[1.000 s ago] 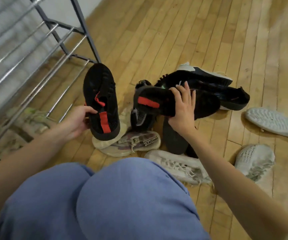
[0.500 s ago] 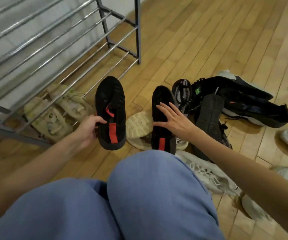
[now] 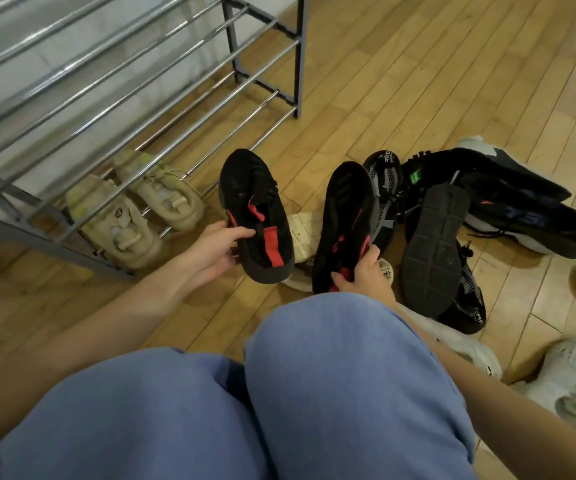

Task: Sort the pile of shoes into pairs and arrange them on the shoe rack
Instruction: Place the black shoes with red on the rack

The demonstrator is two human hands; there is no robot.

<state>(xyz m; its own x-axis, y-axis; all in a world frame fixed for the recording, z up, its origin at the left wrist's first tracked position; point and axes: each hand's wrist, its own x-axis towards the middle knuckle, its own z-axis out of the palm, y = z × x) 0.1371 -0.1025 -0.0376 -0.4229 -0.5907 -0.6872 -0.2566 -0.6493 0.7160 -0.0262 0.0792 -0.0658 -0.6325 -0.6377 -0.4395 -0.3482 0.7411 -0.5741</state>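
My left hand [image 3: 215, 249] grips the heel of a black shoe with red straps [image 3: 253, 209], held upright above the floor. My right hand [image 3: 366, 273] grips the heel of the matching black and red shoe [image 3: 343, 216], toe pointing away. Both are side by side in front of my knees. A metal shoe rack [image 3: 148, 91] stands at the upper left, with a beige pair [image 3: 141, 209] on its lowest shelf. The pile to the right holds a black shoe sole up [image 3: 433, 244], a grey mesh shoe [image 3: 385, 178] and dark sneakers [image 3: 522, 209].
A beige shoe [image 3: 305, 230] lies sole up between the two held shoes. White shoes [image 3: 570, 379] lie on the wooden floor at the right edge and lower right. My knees in blue trousers [image 3: 331, 393] fill the bottom of the view.
My right hand has gone from resting flat on the second black and red shoe to gripping its heel. The view has shifted left toward the rack.
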